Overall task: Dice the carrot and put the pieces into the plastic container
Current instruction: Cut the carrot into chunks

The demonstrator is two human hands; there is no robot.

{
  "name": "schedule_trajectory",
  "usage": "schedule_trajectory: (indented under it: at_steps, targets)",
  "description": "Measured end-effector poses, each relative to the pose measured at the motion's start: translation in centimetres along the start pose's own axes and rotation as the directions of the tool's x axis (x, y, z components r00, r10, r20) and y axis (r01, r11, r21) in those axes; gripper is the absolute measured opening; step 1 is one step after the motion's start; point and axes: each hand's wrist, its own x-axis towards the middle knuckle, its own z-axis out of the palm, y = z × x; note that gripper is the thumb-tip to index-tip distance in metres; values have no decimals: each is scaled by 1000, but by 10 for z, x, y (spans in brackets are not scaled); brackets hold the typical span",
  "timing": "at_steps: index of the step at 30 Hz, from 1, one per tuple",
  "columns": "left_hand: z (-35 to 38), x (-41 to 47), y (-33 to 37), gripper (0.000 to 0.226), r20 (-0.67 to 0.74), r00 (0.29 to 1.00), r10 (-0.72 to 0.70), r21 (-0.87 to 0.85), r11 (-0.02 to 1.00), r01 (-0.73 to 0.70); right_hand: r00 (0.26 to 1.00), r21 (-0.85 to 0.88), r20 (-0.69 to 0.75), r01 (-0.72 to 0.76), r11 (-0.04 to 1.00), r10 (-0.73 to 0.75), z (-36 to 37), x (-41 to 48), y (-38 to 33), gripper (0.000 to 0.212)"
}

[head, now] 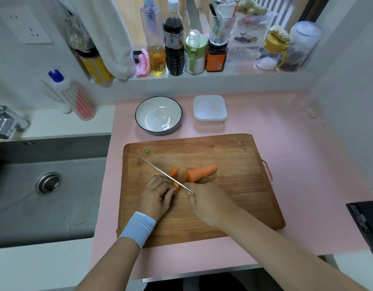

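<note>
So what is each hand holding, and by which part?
The right hand grips the knife by its handle, hidden in the fist. The left hand holds a carrot piece, fingers curled over most of it.

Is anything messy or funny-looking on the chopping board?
Only a small green scrap lies alone near the far left corner of the board, away from the carrot pieces. Nothing is spilled or broken.

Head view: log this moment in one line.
step: slicing | left hand: holds carrot piece | right hand: grips knife | board: small piece, big piece | container: lid on
</note>
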Motion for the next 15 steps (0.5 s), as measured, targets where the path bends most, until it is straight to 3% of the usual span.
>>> schedule_trajectory:
  at_steps: [15]
  targets:
    - [1, 0, -2, 15, -13, 1000, 4, 0, 1000, -4, 997, -5, 68, -31, 1000, 31, -11, -5, 3, 19]
